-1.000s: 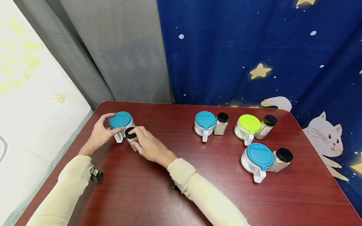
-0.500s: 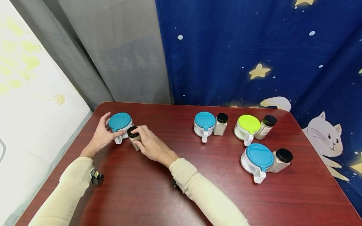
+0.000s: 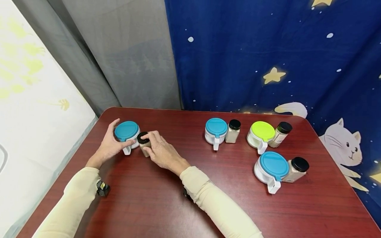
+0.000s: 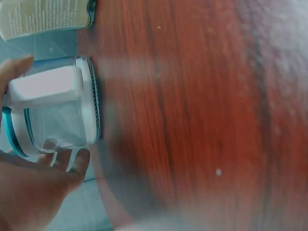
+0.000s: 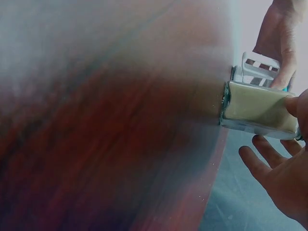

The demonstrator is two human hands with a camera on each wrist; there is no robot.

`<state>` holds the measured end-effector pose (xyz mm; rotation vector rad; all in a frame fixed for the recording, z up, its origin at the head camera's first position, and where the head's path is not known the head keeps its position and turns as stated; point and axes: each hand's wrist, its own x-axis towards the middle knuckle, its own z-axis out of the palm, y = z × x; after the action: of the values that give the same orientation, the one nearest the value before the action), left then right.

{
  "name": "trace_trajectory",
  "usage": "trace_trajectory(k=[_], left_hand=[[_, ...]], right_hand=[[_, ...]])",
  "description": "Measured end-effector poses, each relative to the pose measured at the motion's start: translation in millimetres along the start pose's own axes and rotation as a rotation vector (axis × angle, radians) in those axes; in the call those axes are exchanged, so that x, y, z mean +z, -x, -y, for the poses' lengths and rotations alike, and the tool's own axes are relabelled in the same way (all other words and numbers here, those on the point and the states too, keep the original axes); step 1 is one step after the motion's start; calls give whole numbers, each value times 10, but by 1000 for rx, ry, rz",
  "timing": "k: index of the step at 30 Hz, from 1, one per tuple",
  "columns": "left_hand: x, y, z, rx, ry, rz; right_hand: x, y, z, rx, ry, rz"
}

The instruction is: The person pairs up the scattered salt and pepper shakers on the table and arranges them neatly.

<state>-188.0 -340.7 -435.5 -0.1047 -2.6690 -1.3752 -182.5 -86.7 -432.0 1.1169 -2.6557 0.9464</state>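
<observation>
At the table's left end, my left hand (image 3: 110, 143) holds a clear jar with a blue lid and white handle (image 3: 127, 131), thumb on one side and fingers on the other. Close on its right, a square glass spice bottle with a black cap (image 3: 143, 138) stands upright. My right hand (image 3: 163, 152) pinches this bottle near the top between thumb and fingers. Pale contents fill the bottle (image 5: 260, 108) in the right wrist view, while its other fingers spread below. The jar (image 4: 55, 118) looks clear-walled in the left wrist view.
Three similar pairs stand to the right on the red-brown table (image 3: 166, 205): a blue-lidded jar (image 3: 216, 127) with a bottle (image 3: 232, 132), a green-lidded jar (image 3: 262, 131) with a bottle (image 3: 279, 134), and a nearer blue-lidded jar (image 3: 273, 165) with a bottle (image 3: 295, 169). Curtains hang behind.
The spice bottle has moved slightly right with my right hand. My left hand and the blue-lidded jar have shifted a little toward me. The other jars and bottles stay put.
</observation>
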Motion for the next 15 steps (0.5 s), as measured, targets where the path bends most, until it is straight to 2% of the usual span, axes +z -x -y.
trace_trajectory(k=[4, 9, 11, 15], left_hand=[[-62, 24, 13, 27, 4, 79], [-155, 88, -13, 19, 98, 193], [-174, 105, -22, 1, 113, 206], [-174, 119, -26, -23, 70, 209]], right_hand=[[-10, -10, -20, -11, 22, -15], [-27, -7, -43, 3, 20, -30], [-31, -6, -54, 9, 14, -38], [-30, -2, -54, 11, -9, -49]])
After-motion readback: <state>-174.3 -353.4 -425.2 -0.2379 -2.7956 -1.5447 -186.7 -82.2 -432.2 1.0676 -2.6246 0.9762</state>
